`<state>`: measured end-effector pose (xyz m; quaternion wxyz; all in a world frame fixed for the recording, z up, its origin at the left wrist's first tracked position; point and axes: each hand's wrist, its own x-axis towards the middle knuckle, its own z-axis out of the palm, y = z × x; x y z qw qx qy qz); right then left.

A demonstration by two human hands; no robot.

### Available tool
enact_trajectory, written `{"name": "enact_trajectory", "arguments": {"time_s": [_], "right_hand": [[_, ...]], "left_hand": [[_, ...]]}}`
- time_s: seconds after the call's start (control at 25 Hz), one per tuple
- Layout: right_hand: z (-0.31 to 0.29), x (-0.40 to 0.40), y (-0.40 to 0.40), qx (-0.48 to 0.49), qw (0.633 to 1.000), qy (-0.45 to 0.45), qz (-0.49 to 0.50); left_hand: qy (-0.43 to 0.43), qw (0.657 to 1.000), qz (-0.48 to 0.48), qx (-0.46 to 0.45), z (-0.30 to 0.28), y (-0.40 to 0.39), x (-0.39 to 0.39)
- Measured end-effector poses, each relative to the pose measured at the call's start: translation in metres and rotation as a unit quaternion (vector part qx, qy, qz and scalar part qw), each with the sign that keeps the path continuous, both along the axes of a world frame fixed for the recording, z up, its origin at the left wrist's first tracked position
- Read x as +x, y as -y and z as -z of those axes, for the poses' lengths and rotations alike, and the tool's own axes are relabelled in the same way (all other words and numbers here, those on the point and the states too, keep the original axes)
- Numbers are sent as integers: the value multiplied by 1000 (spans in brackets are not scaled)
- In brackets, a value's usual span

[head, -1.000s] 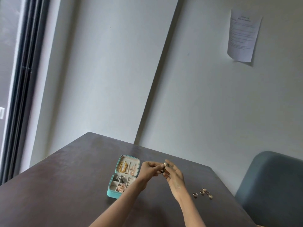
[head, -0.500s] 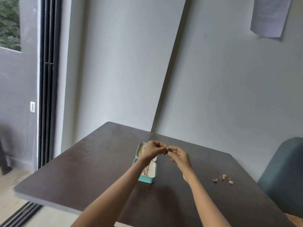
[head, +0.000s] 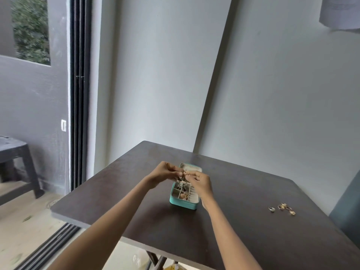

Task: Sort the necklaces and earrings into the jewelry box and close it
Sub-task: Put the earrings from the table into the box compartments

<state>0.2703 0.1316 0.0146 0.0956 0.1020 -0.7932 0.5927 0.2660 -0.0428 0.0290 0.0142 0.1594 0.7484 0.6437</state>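
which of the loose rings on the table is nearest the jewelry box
The leftmost ring, the one with a pale stone, lies nearest the teal jewelry box. The other three rings, gold-toned, cluster farther right, toward the table edge.

One open teal jewelry box (head: 184,199) sits mid-surface. Four rings (head: 282,208) lie clustered to its right. Two hands, left (head: 163,173) and right (head: 200,183), meet over the box. One paper sheet (head: 341,14) hangs on the far wall.

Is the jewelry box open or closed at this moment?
Open: the teal jewelry box has its lid laid back, so the compartments with earrings show under both hands.
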Motion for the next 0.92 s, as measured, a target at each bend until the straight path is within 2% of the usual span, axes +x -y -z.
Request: {"name": "enact_trajectory", "arguments": {"time_s": [0.16,0.32,0.52,0.68,0.92], "right_hand": [[18,6,4,-34,997,23,59],[21,11,3,-52,996,35,57],[16,14,2,-40,997,46,42],[14,12,6,-9,997,65,28],[24,-1,10,49,994,93,-20]], "left_hand": [[69,992,-6,-108,9,11,10],[19,959,-60,-276,3,-1,7],[13,903,-97,-417,-6,-18,7],[25,882,-98,-460,-9,-24,6],[43,901,-117,-416,-22,-22,9]]}}
